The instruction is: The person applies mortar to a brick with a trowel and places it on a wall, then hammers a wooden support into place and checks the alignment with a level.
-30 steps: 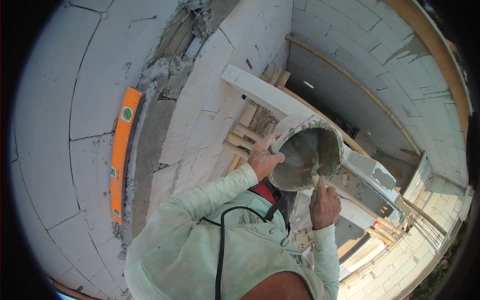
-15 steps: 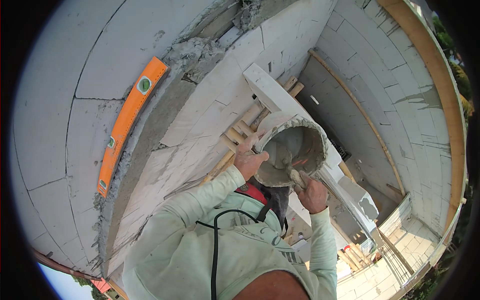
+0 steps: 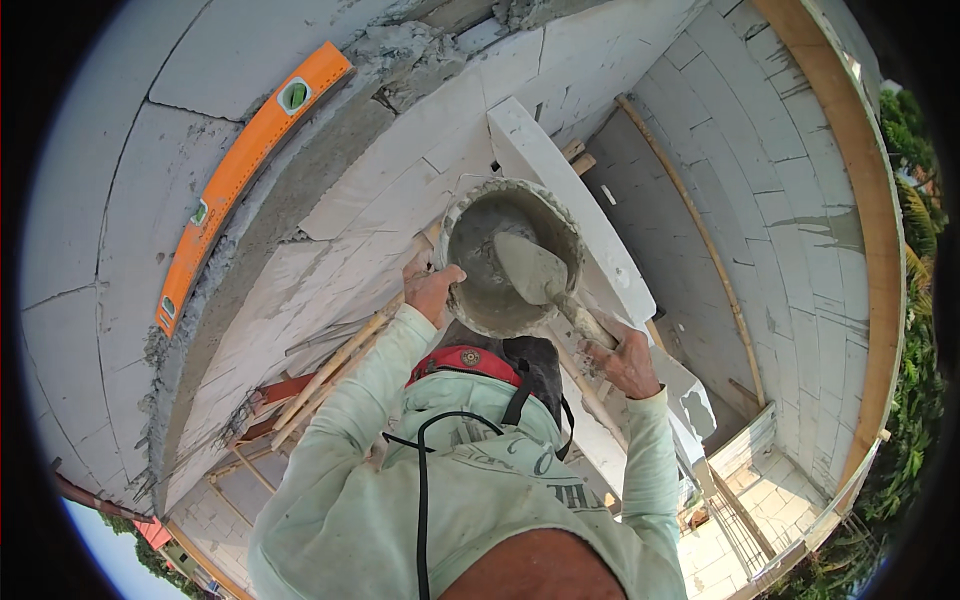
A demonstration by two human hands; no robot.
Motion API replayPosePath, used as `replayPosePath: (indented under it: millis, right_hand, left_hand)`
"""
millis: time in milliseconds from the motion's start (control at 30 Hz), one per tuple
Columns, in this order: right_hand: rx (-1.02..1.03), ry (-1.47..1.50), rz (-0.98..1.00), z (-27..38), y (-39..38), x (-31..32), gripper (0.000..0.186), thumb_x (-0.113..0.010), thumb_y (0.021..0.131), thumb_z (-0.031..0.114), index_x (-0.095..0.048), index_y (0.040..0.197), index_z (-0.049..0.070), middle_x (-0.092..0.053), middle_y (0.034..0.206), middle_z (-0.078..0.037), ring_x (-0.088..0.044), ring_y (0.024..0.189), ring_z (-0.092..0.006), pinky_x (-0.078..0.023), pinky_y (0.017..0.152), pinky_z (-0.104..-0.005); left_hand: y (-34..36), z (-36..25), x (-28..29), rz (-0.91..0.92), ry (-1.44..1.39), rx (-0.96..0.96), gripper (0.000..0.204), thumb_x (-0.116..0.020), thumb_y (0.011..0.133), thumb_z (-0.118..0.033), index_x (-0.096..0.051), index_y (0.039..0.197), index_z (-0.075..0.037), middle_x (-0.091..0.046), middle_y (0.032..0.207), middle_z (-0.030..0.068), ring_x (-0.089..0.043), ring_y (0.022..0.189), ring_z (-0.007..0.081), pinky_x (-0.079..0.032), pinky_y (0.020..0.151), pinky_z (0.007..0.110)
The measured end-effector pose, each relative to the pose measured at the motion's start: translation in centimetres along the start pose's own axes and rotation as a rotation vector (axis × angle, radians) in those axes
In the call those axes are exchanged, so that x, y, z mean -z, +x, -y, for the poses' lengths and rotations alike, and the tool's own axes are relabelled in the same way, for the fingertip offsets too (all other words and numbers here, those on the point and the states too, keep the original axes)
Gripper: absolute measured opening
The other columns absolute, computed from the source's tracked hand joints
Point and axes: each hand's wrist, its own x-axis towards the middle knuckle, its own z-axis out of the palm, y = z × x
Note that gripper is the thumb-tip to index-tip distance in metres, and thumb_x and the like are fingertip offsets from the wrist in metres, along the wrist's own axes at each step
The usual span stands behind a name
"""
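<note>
The grey-crusted bucket (image 3: pixel 556 228) is in front of the waist, its mouth facing up. It is probably weighty, stiff-walled and gritty, best held by the rim, where the left hand (image 3: pixel 431 289) has its fingers closed. The right hand's (image 3: pixel 628 364) fingers wrap the stiff trowel's (image 3: pixel 530 268) handle; how much mortar (image 3: pixel 484 278) remains is hard to judge.

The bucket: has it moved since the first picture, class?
Yes: in this view, the bucket has shifted left, toward the upper end of the white beam.
</note>
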Motion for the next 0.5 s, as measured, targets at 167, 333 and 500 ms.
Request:
replayPosePath:
  millis: [167,333,500]
  right_hand:
    - [-0.041,0.079,0.08,1.5,1.7,0.6,0.051,-0.072,0.075,0.02,-0.059,0.12,0.0,-0.067,0.1,-0.018,-0.063,0.088,-0.0217,-0.047,0.083,-0.0316]
    - [-0.149,0.169,0.08,5.2,4.0,3.3,0.05,-0.071,0.076,0.018,-0.059,0.12,-0.001,-0.067,0.097,-0.013,-0.059,0.085,-0.016,-0.046,0.082,-0.0291]
    - [-0.067,0.045,-0.056,6.9,10.8,4.6,0.047,-0.068,0.077,0.018,-0.059,0.117,-0.004,-0.067,0.095,-0.013,-0.06,0.086,-0.0158,-0.047,0.082,-0.0299]
  left_hand:
    - [1.2,1.9,2.6,-0.064,0.12,0.076,0.027,-0.066,0.065,-0.018,-0.06,0.088,-0.004,-0.061,0.084,0.0079,-0.055,0.076,0.0202,-0.045,0.07,0.033]
    - [1.1,-0.3,2.8,-0.14,0.098,0.094,0.033,-0.065,0.061,-0.008,-0.057,0.092,0.0,-0.059,0.086,0.0075,-0.053,0.078,0.0194,-0.045,0.072,0.031]
    - [2.0,0.9,5.0,-0.161,-0.082,0.153,0.032,-0.064,0.06,-0.008,-0.056,0.091,0.001,-0.058,0.085,0.0065,-0.052,0.077,0.0186,-0.044,0.073,0.033]
